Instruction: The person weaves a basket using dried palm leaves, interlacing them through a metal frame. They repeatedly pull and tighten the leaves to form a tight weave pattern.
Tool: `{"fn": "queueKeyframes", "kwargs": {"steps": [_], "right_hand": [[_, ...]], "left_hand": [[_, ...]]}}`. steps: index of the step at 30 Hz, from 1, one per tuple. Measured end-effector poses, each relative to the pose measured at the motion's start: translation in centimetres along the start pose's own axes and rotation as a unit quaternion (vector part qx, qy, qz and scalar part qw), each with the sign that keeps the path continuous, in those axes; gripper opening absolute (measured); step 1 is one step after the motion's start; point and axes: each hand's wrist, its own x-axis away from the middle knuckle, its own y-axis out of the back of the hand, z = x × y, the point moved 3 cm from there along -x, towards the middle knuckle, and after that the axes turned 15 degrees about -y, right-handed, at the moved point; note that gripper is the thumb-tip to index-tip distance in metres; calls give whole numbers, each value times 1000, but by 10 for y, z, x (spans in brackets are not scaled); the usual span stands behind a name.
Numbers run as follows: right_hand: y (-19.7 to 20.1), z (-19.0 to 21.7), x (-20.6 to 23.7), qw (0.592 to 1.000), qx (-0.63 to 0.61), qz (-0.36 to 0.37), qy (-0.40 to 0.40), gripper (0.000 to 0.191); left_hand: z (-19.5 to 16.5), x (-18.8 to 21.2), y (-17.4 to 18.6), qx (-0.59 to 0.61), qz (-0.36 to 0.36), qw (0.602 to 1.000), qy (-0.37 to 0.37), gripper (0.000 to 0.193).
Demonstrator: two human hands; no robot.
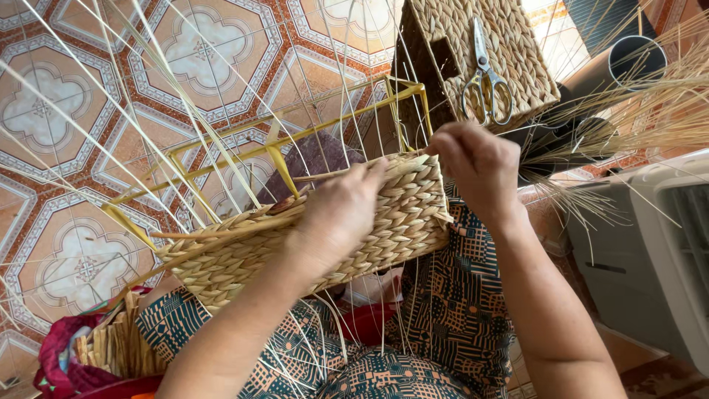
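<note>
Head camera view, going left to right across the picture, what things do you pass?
Bundle of flat straw strips → yellow wire frame → left hand on the half-woven basket → right hand at the basket's corner, scissors above it on a finished woven basket → dark tubes → grey plastic crate.

The half-woven basket [310, 236] lies across the person's lap, its wire frame [295, 140] reaching out over the tiled floor [66, 111]. The left hand [336, 214] rests on its woven side; the right hand [476, 162] is at its right corner. Beyond, scissors [485, 81] lie on a finished basket [480, 44]. Tubes [620, 66] lie to the right, above a plastic box [650, 258]. A bag [66, 362] of strips sits at lower left.
</note>
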Motion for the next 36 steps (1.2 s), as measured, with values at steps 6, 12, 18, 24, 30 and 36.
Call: {"fn": "queueKeyframes", "kwargs": {"steps": [6,12,18,24,30,36], "right_hand": [[-18,16,8,982,82,42,164,25],[-28,6,-11,988,66,34,135,11],[-26,-9,-16,994,-3,102,45,7],[-25,-12,-24,973,-98,172,-123,4],[-30,4,-22,986,7,163,24,7],[-26,3,-19,986,-21,162,43,11]], "left_hand": [[25,11,76,27,-118,993,14,20],[-12,6,79,21,-318,947,-34,21],[33,-60,-2,428,-85,883,172,26],[22,-46,-13,319,-296,897,70,33],[-16,2,-4,188,-464,862,-78,24],[13,26,14,14,-242,957,159,9]]}}
